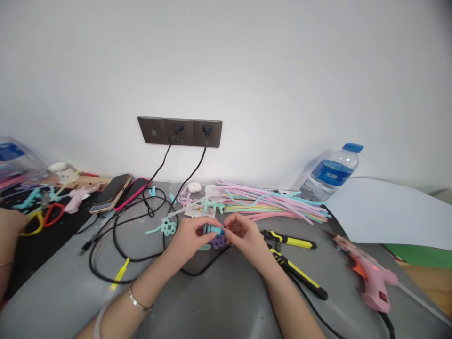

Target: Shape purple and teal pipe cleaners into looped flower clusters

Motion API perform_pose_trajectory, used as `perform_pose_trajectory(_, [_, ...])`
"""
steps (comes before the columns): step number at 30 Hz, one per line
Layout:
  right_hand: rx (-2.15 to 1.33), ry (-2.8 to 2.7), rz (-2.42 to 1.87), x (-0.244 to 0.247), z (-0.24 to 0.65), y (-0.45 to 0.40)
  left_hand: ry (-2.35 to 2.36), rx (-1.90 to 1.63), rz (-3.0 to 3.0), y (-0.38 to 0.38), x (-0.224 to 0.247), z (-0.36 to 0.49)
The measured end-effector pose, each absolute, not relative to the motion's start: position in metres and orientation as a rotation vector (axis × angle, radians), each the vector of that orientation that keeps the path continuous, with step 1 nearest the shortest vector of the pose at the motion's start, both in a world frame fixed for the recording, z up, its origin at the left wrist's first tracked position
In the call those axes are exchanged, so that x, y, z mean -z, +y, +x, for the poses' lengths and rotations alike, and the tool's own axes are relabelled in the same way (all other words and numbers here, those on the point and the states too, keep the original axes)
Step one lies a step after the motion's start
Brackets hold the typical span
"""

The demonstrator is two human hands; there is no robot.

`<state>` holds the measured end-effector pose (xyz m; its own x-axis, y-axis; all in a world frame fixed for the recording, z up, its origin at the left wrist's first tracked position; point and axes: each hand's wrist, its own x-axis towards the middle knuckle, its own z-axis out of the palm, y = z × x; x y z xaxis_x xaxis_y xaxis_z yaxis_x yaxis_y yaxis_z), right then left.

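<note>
A small light-blue coil (211,229), which looks like wound pipe cleaner, has a darker blue end. My left hand (192,240) is closed on the coil from the left, thumb and fingers pinching it. My right hand (247,239) is closed at the darker end, its thumb and fingertips pressed together there. Just under the fingertips lies a purple looped flower (218,242), partly hidden. Left of my hands is a mint pipe-cleaner flower (168,228) with a stem. Yellow-and-black pliers (300,273) lie beside my right forearm.
Pastel pipe cleaners (268,202) lie along the wall. At right are a pink glue gun (374,278), a water bottle (332,172) and white paper (391,212). Black cables (116,235) loop at left near phones (112,192). Another person's hand (10,228) holds scissors (44,219).
</note>
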<state>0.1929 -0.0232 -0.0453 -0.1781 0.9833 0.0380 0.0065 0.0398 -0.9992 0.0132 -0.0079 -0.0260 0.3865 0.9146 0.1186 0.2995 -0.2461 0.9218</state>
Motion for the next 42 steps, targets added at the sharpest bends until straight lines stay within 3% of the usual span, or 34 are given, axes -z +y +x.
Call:
perform_pose_trajectory(12, [-1.205, -1.332, -1.159, 0.048, 0.187, -0.024, 1.101, -0.841, 1.85, -0.007, 0.025, 0.012])
perform_pose_trajectory(26, [-1.415, -1.313, -1.198, 0.043, 0.192, -0.024, 1.107, -0.801, 1.95, -0.007, 0.023, 0.012])
perform_pose_trajectory(34, [-1.252, -1.314, -1.166, 0.045, 0.184, -0.025, 1.129, -0.845, 1.946, -0.011, 0.023, 0.013])
perform_pose_trajectory(42, [-1.478, -1.322, -1.15, 0.037, 0.199, -0.024, 1.052, -0.763, 1.975, -0.007, 0.022, 0.009])
